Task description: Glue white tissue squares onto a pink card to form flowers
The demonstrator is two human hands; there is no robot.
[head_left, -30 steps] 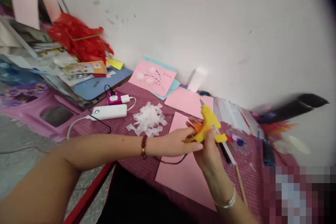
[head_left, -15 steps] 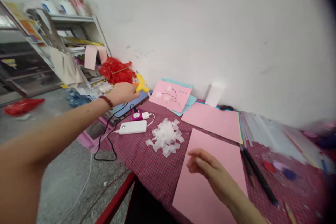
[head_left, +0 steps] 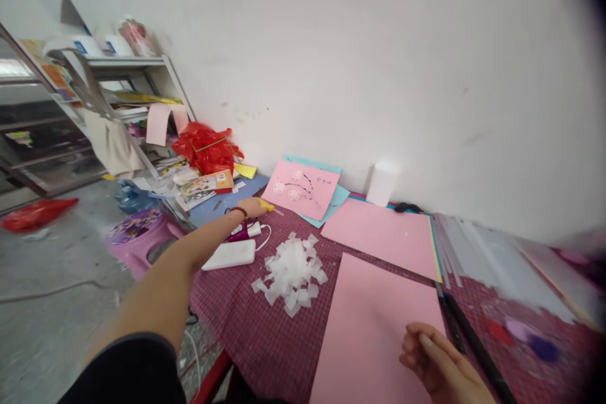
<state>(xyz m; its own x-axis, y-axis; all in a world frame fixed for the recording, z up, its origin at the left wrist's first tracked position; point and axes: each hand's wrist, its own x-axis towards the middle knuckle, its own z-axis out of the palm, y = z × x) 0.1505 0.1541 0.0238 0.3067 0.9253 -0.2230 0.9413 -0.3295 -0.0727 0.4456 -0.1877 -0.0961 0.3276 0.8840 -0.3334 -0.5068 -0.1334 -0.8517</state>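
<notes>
My left hand (head_left: 252,207) is stretched to the far left part of the table, closed on a yellow glue gun (head_left: 266,206) that shows only in part past the fingers. It is just behind a purple adapter and a white power bank (head_left: 231,255). My right hand (head_left: 435,360) hovers over the lower right of a blank pink sheet (head_left: 374,322), its fingers curled loosely with nothing visible in them. Between the hands lies a pile of small white translucent squares (head_left: 292,270).
A pink card with drawn branches and white flowers (head_left: 301,188) leans near the wall. Stacked pink sheets (head_left: 383,233), a black pen (head_left: 476,344) and plastic sleeves (head_left: 502,259) lie right. Left are a red bag (head_left: 208,148), shelves and a pink stool (head_left: 142,237).
My left hand has lowered toward the table with the glue gun, which was held up near the red bag. My right hand has moved right and down over the pink sheet.
</notes>
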